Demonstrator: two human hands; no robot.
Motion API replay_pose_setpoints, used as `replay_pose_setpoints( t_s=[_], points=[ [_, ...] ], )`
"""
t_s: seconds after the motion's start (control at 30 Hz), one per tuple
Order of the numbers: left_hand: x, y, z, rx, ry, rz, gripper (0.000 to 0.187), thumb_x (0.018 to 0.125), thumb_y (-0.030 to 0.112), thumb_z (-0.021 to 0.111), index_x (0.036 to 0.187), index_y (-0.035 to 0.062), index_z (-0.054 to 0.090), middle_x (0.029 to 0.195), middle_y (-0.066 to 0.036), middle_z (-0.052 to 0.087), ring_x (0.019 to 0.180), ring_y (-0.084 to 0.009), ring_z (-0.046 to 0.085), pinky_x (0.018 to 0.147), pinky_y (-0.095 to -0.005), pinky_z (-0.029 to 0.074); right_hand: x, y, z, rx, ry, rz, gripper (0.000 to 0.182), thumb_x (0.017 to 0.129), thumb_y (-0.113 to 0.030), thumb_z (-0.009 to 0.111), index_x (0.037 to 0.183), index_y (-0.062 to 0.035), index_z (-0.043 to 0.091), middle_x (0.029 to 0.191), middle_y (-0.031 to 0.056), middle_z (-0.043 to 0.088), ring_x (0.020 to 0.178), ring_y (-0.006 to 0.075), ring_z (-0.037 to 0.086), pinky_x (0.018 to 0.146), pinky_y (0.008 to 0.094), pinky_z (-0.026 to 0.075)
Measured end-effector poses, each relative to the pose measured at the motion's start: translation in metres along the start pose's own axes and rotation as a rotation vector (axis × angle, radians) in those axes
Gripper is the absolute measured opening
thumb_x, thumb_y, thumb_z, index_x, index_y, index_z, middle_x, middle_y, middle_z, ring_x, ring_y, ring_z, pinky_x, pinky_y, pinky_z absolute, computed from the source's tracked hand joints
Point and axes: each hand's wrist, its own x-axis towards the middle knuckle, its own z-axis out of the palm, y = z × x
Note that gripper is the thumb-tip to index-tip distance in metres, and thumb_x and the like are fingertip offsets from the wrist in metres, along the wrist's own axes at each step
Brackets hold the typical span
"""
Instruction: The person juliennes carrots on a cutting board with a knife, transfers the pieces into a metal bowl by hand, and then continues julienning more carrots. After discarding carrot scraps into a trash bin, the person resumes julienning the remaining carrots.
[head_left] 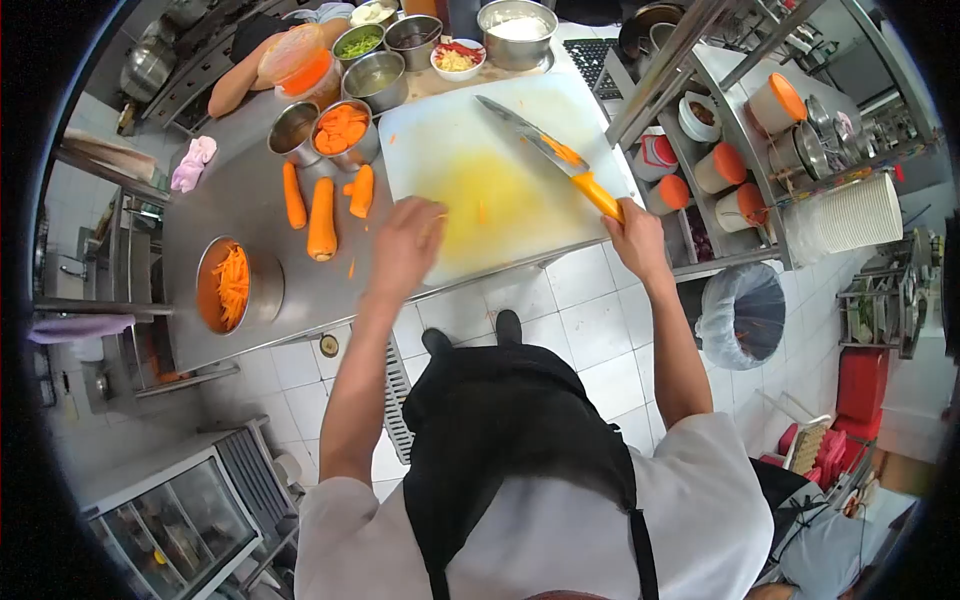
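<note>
My right hand (636, 236) grips the yellow handle of a knife (526, 130), its blade lying over the white cutting board (570, 105) and pointing to the far left. A thin piece of carrot (563, 151) clings to the blade. My left hand (408, 238) is over the near left edge of the board, fingers curled and slightly blurred; whatever they may hold is hidden. Yellow-orange stain and a few carrot shreds mark the board. Left of it lie a whole peeled carrot (322, 220), a thinner carrot (294, 196) and a carrot piece (361, 191).
A metal pot of carrot strips (262, 285) rests on the steel table's left; a pot of carrot slices (348, 157) stands by the board. Bowls of ingredients (458, 62) line the back. Another person's arm (240, 80) reaches in. A lined bin (742, 318) stands right.
</note>
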Motion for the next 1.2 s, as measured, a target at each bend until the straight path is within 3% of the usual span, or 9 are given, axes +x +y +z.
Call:
replay_pose_setpoints(
  t_s=[0.17, 0.23, 0.37, 0.67, 0.97, 1.07, 1.2],
  points=[
    [0.037, 0.049, 0.041, 0.065, -0.044, 0.201, 0.033, 0.084, 0.002, 0.069, 0.116, 0.0039, 0.068, 0.116, -0.012, 0.063, 0.108, -0.0332, 0.061, 0.093, -0.0445, 0.051, -0.028, -0.022, -0.036, 0.080, -0.031, -0.161, 0.027, 0.088, -0.020, 0.073, 0.106, -0.0024, 0.062, 0.089, 0.0171, 0.069, 0.086, 0.0368, 0.067, 0.078, 0.0487, 0.046],
    [0.046, 0.057, 0.045, 0.163, -0.120, 0.232, 0.039, 0.084, 0.004, 0.069, 0.123, 0.0025, 0.064, 0.122, -0.014, 0.060, 0.114, -0.0334, 0.057, 0.097, -0.0440, 0.048, -0.033, -0.027, -0.039, 0.118, 0.019, -0.297, 0.031, 0.087, -0.019, 0.074, 0.110, -0.0024, 0.063, 0.091, 0.0160, 0.068, 0.087, 0.0360, 0.066, 0.079, 0.0477, 0.045],
    [0.052, 0.062, 0.042, 0.275, -0.255, 0.231, 0.048, 0.085, 0.009, 0.068, 0.132, 0.0014, 0.059, 0.130, -0.013, 0.055, 0.119, -0.0327, 0.053, 0.101, -0.0431, 0.045, -0.037, -0.050, -0.055, 0.083, -0.044, -0.332, 0.035, 0.087, -0.017, 0.075, 0.115, 0.0001, 0.063, 0.097, 0.0154, 0.068, 0.092, 0.0351, 0.064, 0.083, 0.0445, 0.045],
    [0.049, 0.063, 0.031, 0.308, -0.251, 0.171, 0.041, 0.085, 0.009, 0.067, 0.125, 0.0023, 0.062, 0.122, -0.011, 0.058, 0.113, -0.0294, 0.054, 0.093, -0.0425, 0.046, -0.032, -0.062, -0.058, 0.072, -0.048, -0.418, 0.036, 0.087, -0.017, 0.074, 0.117, -0.0009, 0.062, 0.096, 0.0134, 0.066, 0.092, 0.0337, 0.062, 0.084, 0.0444, 0.042],
    [0.040, 0.057, 0.033, 0.283, -0.254, 0.139, 0.040, 0.083, 0.008, 0.069, 0.122, 0.0023, 0.063, 0.121, -0.012, 0.059, 0.114, -0.0293, 0.055, 0.096, -0.0424, 0.046, -0.029, -0.062, -0.051, 0.057, -0.064, -0.413, 0.036, 0.086, -0.018, 0.074, 0.117, -0.0024, 0.062, 0.096, 0.0127, 0.066, 0.095, 0.0311, 0.062, 0.088, 0.0437, 0.041],
    [0.039, 0.061, 0.036, 0.349, -0.136, 0.230, 0.036, 0.085, 0.009, 0.064, 0.120, 0.0024, 0.064, 0.117, -0.009, 0.061, 0.110, -0.0256, 0.057, 0.090, -0.0392, 0.047, -0.029, -0.061, -0.050, 0.059, -0.073, -0.413, 0.037, 0.086, -0.018, 0.074, 0.117, -0.0022, 0.062, 0.096, 0.0128, 0.066, 0.095, 0.0313, 0.062, 0.088, 0.0437, 0.041],
    [0.038, 0.051, 0.038, 0.408, -0.184, 0.253, 0.035, 0.085, 0.010, 0.064, 0.119, 0.0023, 0.064, 0.116, -0.008, 0.061, 0.111, -0.0250, 0.057, 0.089, -0.0385, 0.048, -0.024, -0.060, -0.048, 0.083, -0.084, -0.411, 0.037, 0.086, -0.019, 0.074, 0.117, -0.0021, 0.062, 0.096, 0.0131, 0.067, 0.095, 0.0318, 0.062, 0.087, 0.0441, 0.042]
  ],
)
